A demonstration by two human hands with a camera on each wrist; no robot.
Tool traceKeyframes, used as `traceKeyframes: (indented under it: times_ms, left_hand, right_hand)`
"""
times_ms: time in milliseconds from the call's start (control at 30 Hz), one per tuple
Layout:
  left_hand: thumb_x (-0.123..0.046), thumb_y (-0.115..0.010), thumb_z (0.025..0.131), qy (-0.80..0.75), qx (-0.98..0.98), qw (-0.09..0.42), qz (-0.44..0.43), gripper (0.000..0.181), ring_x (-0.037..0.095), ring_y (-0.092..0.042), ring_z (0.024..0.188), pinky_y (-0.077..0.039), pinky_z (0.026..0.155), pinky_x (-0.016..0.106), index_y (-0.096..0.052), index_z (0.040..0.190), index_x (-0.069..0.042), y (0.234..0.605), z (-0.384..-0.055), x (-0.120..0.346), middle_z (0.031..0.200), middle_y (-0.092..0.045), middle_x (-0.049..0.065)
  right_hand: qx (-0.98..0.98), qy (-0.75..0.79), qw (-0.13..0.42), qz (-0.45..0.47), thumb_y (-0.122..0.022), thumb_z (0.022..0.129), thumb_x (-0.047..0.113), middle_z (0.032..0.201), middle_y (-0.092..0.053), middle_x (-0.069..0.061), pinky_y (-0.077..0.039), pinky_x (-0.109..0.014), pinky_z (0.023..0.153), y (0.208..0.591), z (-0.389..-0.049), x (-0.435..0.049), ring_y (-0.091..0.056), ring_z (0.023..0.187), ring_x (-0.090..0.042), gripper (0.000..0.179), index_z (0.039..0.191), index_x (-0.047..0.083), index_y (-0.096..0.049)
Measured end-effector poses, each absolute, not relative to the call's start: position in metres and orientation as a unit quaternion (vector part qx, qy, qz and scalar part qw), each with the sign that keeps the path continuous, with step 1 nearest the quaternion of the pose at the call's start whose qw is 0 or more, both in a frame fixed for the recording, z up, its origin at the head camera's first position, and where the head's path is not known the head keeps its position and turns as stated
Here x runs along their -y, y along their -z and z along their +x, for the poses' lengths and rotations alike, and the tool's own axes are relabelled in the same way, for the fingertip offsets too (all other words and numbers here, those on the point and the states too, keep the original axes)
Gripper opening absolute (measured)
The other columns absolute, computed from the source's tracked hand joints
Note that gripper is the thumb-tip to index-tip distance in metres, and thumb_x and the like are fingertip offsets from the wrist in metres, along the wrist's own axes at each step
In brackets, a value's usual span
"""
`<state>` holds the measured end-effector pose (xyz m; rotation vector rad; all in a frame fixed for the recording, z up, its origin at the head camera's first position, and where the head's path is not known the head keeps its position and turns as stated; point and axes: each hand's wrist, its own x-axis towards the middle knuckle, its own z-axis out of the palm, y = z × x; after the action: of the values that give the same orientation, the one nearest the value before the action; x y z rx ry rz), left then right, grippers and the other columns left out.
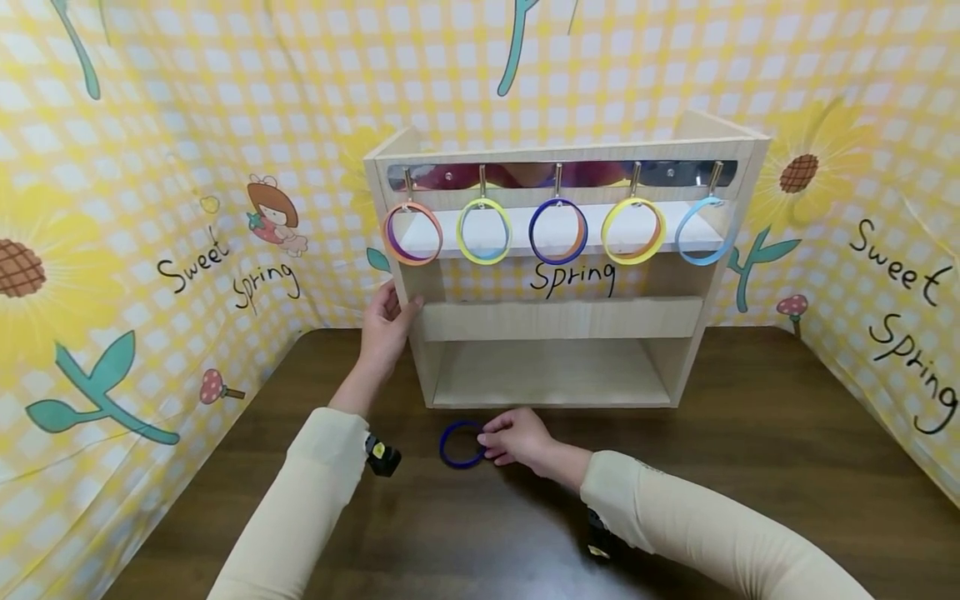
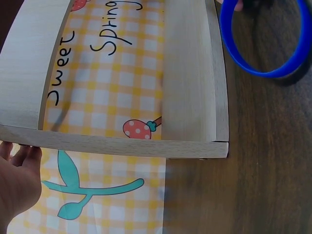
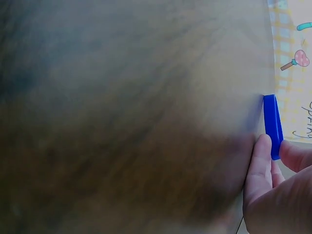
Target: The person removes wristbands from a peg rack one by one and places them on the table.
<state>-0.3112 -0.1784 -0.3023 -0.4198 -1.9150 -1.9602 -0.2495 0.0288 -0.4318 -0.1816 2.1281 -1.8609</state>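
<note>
We saw the left hand [image 1: 384, 329], partly hidden, grip the rack [image 1: 558, 320]; the right hand [image 1: 519, 437] pinched one blue ring [image 3: 273, 126]; five others [image 1: 558, 262] hung.

A dark brown, wood-grained table [image 1: 480, 537] is stretching beneath and to both sides of the grip of the right hand [image 1: 521, 439]. Just beyond that grip, a pale wooden rack [image 1: 558, 319] is standing upright on the tabletop. Whether the gripped blue ring [image 3: 273, 126] is touching the table is staying unclear.

The held ring [image 3: 273, 124] is blue, table [image 1: 450, 533] brown, rack [image 1: 558, 318] pale — cloth [image 1: 652, 75] checked yellow and white
</note>
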Motion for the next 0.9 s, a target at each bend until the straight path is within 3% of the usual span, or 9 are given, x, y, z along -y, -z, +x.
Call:
traceKeyframes:
  times_ms: [300,700,900]
  left_hand:
    - [0.002,-0.059,0.094,0.696,0.678,0.189,-0.146,0.046,0.039,-0.05,0.122,-0.048,0.09,0.027,-0.046,0.137,0.007,0.316,-0.327,0.184,0.133,-0.054,0.026]
    - [-0.001,-0.06,0.094,0.689,0.68,0.199,-0.152,0.046,0.033,-0.053,0.119,-0.048,0.091,0.027,-0.046,0.137,0.006,0.322,-0.331,0.186,0.134,-0.052,0.028]
    - [0.0,-0.059,0.094,0.691,0.678,0.197,-0.153,0.044,0.042,-0.049,0.122,-0.049,0.089,0.028,-0.048,0.136,0.005,0.322,-0.332,0.185,0.132,-0.055,0.025]
  right_hand:
    - [-0.753,0.641,0.133,-0.064,-0.072,0.085,0.0,0.084,-0.071,-0.016,-0.057,-0.034,0.06,0.433,-0.248,-0.026,-0.069,0.069,-0.024,0.018,0.099,-0.01,-0.067]
    - [-0.752,0.643,0.132,-0.057,-0.072,0.084,-0.002,0.081,-0.071,-0.016,-0.057,-0.033,0.058,0.433,-0.247,-0.025,-0.068,0.065,-0.02,0.015,0.096,-0.01,-0.066]
    - [-0.748,0.647,0.132,-0.061,-0.072,0.085,-0.002,0.082,-0.071,-0.017,-0.057,-0.034,0.06,0.432,-0.246,-0.027,-0.068,0.067,-0.022,0.016,0.096,-0.011,-0.066]
